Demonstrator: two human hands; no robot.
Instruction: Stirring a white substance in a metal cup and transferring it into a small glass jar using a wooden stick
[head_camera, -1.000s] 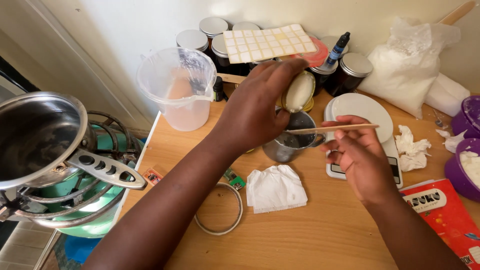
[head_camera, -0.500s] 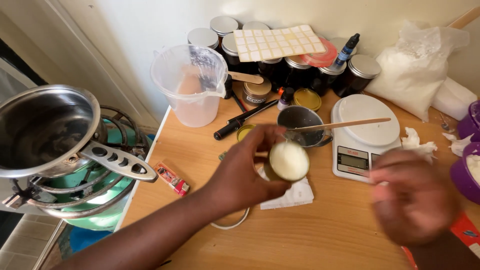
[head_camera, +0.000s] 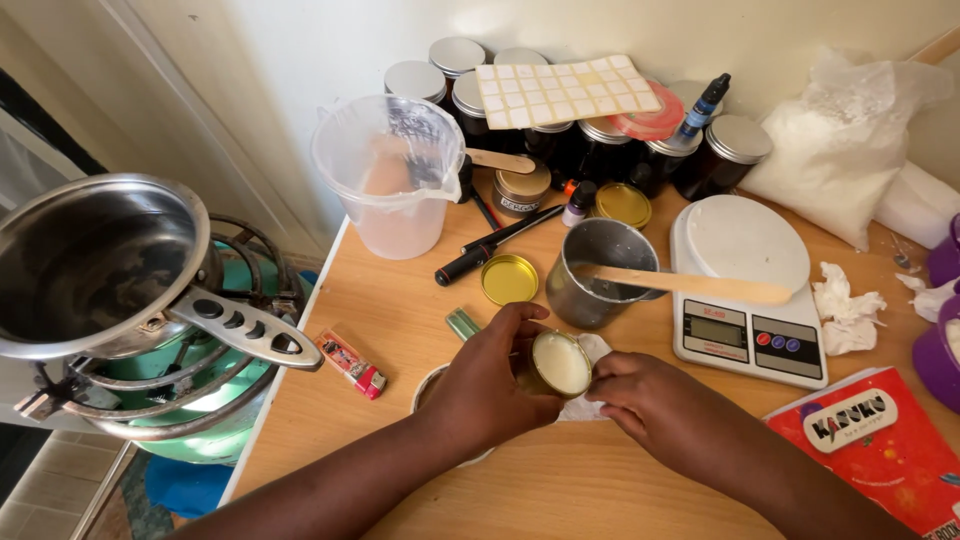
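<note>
Small gold tin (head_camera: 558, 363) of pale wax, gripped in left hand (head_camera: 495, 385) — light, rigid, probably spillable; right hand (head_camera: 655, 400) pinching tissue (head_camera: 588, 402) beneath — best held by sides.

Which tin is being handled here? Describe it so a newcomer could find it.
Start at the white kitchen scale on the wooden table. Left of and below it, the left hand grips a small gold tin. Unlike the black jars at the wall, it is open and holds pale cream wax.
</note>
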